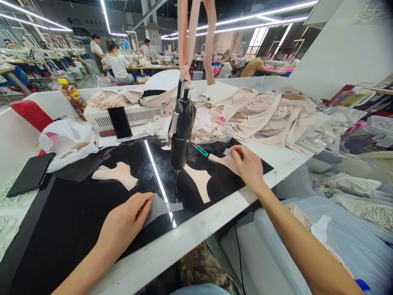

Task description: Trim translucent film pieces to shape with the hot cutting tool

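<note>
My left hand (125, 219) is closed in a pinch on a thin, sheer whitish fabric piece (161, 207) lying over the glossy black work surface (76, 213). My right hand (247, 166) pinches at a pale beige fabric piece (222, 160) near the right end of that surface; some sheer material shows by its fingertips. Between the hands a black cylindrical machine head (180, 145) points down, its thin tip close to the surface. Another beige cut piece (199, 182) lies flat just right of the tip. A small stack of beige cut pieces (116, 174) rests to the left.
Behind the machine lie a teal thread snipper (202, 151), fabric scraps (211, 127) and a beige fabric pile (267, 112). A phone (119, 123) leans on a white box. At left are a plastic bag (69, 141) and a black tablet-like object (30, 174). Plastic bins (331, 241) stand at right.
</note>
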Demonstrator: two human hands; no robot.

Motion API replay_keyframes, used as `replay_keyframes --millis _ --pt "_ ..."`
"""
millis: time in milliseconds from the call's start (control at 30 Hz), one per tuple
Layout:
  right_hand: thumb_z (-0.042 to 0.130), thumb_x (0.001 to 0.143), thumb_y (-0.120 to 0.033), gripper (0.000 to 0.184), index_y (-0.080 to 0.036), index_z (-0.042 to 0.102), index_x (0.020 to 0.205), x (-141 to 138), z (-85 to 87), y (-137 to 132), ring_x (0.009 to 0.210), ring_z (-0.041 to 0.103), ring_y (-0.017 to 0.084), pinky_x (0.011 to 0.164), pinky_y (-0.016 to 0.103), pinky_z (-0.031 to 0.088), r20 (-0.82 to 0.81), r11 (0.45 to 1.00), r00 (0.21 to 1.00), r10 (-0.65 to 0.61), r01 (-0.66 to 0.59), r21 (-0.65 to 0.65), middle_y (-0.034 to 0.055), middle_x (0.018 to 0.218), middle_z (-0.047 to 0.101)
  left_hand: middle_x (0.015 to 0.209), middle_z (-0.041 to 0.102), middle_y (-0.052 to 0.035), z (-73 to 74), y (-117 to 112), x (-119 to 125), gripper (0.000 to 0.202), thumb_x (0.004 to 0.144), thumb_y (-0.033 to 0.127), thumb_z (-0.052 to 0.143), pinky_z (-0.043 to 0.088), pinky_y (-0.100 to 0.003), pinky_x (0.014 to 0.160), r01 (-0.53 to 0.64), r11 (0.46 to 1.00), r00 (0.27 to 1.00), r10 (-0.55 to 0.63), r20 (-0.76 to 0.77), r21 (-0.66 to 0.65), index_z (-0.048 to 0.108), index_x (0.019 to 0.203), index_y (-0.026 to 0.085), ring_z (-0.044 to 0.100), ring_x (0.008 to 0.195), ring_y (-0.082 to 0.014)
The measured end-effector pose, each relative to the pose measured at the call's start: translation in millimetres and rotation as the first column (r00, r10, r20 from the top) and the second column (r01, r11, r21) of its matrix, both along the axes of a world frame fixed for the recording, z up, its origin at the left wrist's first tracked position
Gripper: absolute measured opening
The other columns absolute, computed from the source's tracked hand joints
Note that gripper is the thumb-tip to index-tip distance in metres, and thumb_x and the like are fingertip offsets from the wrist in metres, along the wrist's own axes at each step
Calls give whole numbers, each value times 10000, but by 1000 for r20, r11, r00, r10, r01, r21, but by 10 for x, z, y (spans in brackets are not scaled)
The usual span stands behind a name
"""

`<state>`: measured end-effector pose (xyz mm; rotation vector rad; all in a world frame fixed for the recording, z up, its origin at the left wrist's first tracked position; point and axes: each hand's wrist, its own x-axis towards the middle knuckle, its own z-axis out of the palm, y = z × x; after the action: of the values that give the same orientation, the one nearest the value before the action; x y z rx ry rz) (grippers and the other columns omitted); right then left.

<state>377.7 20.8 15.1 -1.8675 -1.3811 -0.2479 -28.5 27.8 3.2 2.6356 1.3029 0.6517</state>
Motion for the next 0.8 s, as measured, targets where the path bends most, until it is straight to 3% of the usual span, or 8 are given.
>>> replay_keyframes --millis 267,433,567,700,800 --pt "482 966 -406 221 -213 576 1020 172 196 -7 758 679 195 767 347 531 -274 947 962 -8 96 307 38 785 705 1092 748 9 27 -2 19 282 1033 350 421 568 -250 749 7 1000 1000 -7 21 8 654 1176 279 750 917 -171" --pt "470 984 -469 258 -226 546 1025 -40 332 -118 763 635 183 747 340 525 -317 896 947 55 93 434 21 777 628 1085 746 6 36 -5 24 287 1032 344 421 561 -254 756 1 1000 1000 -1 30 -20 656 1180 273 742 904 -166" --pt "544 970 -448 210 -240 566 990 -564 449 -364 601 551 135 581 278 464 -344 882 905 251 -67 466 -20 700 564 1079 735 -2 103 -50 52 279 1029 343 433 542 -263 787 13 994 996 -3 90 -112 667 1163 271 718 910 -161" --pt "541 978 -366 148 -239 606 1017 -1186 415 -570 493 490 109 466 246 402 -384 898 816 431 -348 269 -45 632 555 958 710 6 232 -138 131 241 1006 349 494 499 -249 718 67 949 972 7 234 -309 699 1114 281 631 749 -124" --pt "503 992 -332 148 -236 615 981 -1577 330 -609 518 527 101 495 230 424 -428 809 707 562 -578 107 -46 635 579 857 662 12 310 -212 200 173 952 335 594 446 -225 633 184 867 913 23 406 -463 721 1049 270 570 709 -113"
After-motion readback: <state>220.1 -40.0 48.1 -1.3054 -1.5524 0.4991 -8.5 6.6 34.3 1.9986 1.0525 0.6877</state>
